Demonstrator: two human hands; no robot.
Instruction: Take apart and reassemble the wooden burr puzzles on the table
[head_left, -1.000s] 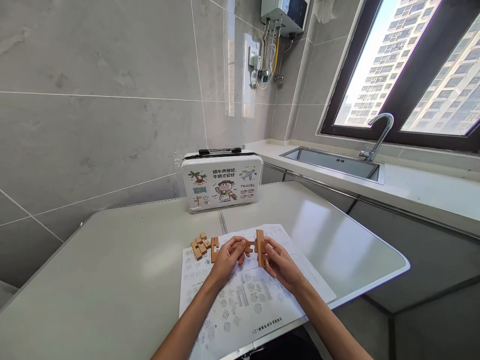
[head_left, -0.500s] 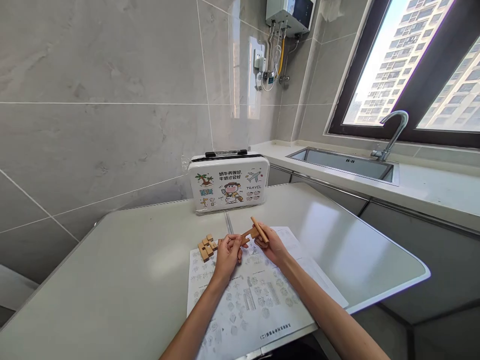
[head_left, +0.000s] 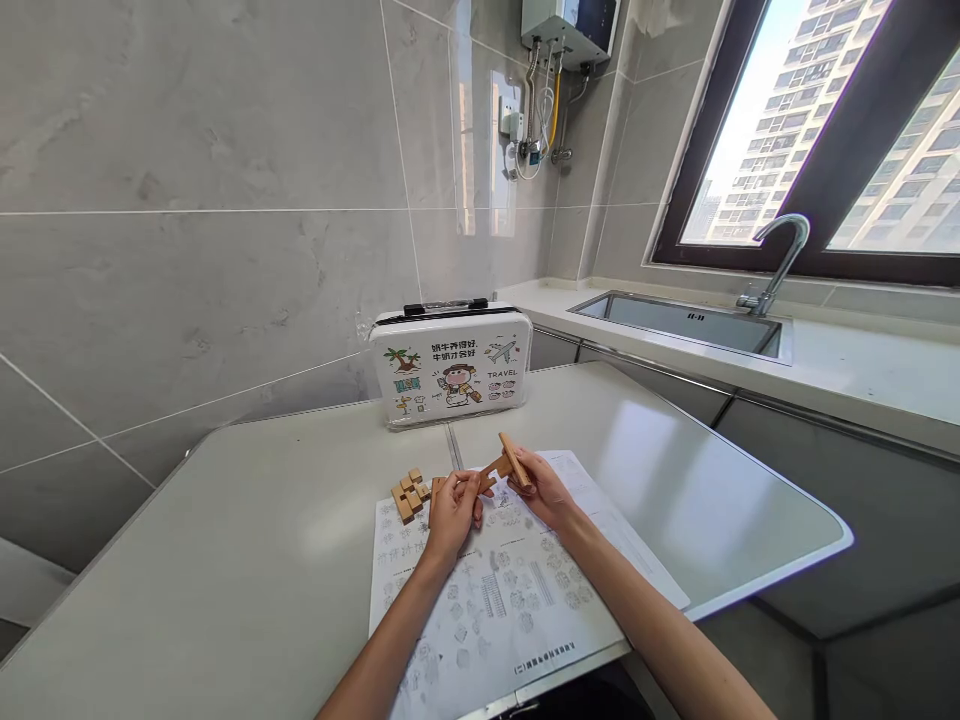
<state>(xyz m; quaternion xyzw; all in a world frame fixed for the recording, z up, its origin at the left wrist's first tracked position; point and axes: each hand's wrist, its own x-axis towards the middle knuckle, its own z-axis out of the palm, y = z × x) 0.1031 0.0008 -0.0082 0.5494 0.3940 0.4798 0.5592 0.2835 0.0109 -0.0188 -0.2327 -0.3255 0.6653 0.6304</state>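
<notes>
Pieces of wood are meeting above a printed sheet; my left hand is pinching one end, my right hand the other, apparently steadying both. Clustered blocks are resting leftward.

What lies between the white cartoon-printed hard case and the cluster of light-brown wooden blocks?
In the head view, just a bare stretch of pale, glossy tabletop separates the case from the block cluster.

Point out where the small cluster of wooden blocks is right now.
In the head view, the cluster of wooden blocks sits left of the left hand, at the printed sheet's far left corner.
</notes>
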